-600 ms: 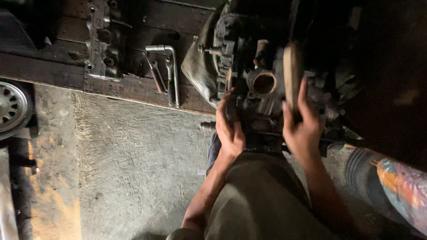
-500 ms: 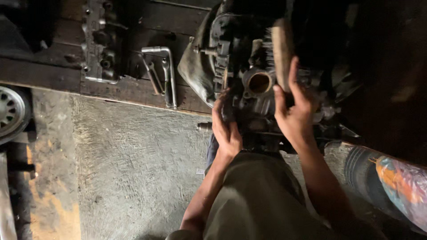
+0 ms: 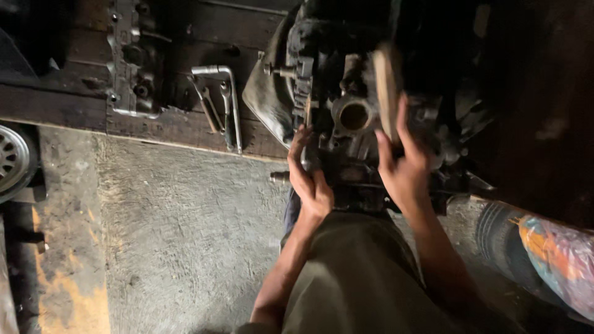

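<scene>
A dirty metal engine block (image 3: pixel 346 99) with a round port sits on the floor in front of me. My left hand (image 3: pixel 309 179) rests its fingers against the block's left side, low down. My right hand (image 3: pixel 405 167) grips a flat pale wooden piece (image 3: pixel 387 93) that stands on edge against the block, just right of the round port. A grey cloth (image 3: pixel 269 99) hangs on the block's left flank. My knee in olive trousers (image 3: pixel 352 278) fills the lower middle.
A dark wooden platform (image 3: pixel 179 124) carries a metal engine part (image 3: pixel 130 62) and bent wrenches (image 3: pixel 219 102). A wheel rim (image 3: pixel 12 161) sits at the left edge. Rough concrete floor (image 3: pixel 179 235) lies below. A tyre and colourful bag (image 3: pixel 550 253) lie at right.
The view has shifted, so the block now sits lower and more central. My right hand has slid up along the wooden piece; my left hand stays on the block.
</scene>
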